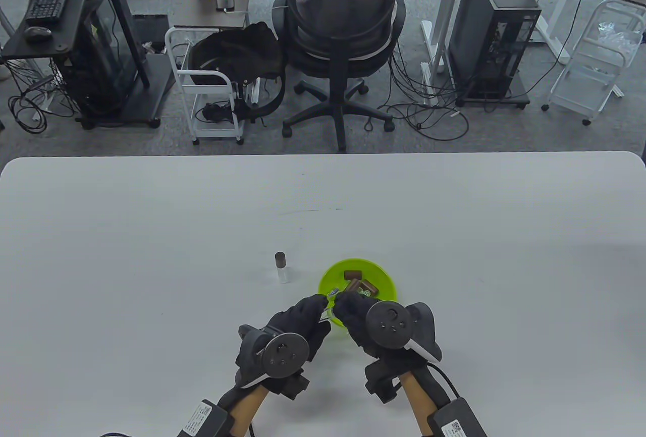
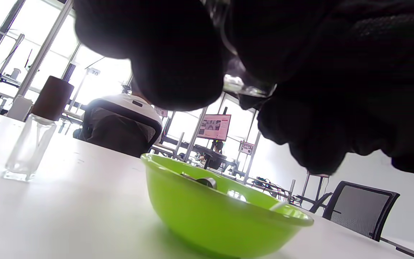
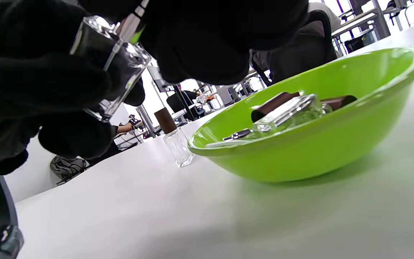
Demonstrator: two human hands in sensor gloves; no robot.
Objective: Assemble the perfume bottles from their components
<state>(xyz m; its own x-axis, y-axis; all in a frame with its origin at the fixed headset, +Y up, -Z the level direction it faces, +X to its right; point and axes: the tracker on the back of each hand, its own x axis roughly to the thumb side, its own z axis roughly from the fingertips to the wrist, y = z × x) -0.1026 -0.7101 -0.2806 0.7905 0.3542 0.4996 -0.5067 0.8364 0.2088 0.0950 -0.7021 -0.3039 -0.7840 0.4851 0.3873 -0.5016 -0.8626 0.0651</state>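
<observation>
left hand gripping clear glass bottle, right hand pinching spray pump at its neck, above green bowl, capped bottle upright on desk

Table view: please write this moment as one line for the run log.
left hand: holds glass bottle | right hand: fits sprayer | finished bottle: upright beside bowl

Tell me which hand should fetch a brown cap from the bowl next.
Right, probably. The right hand sits over the bowl's near rim, closest to the brown caps. The left hand grips the glass bottle beside the bowl and is better kept steadying it.
</observation>
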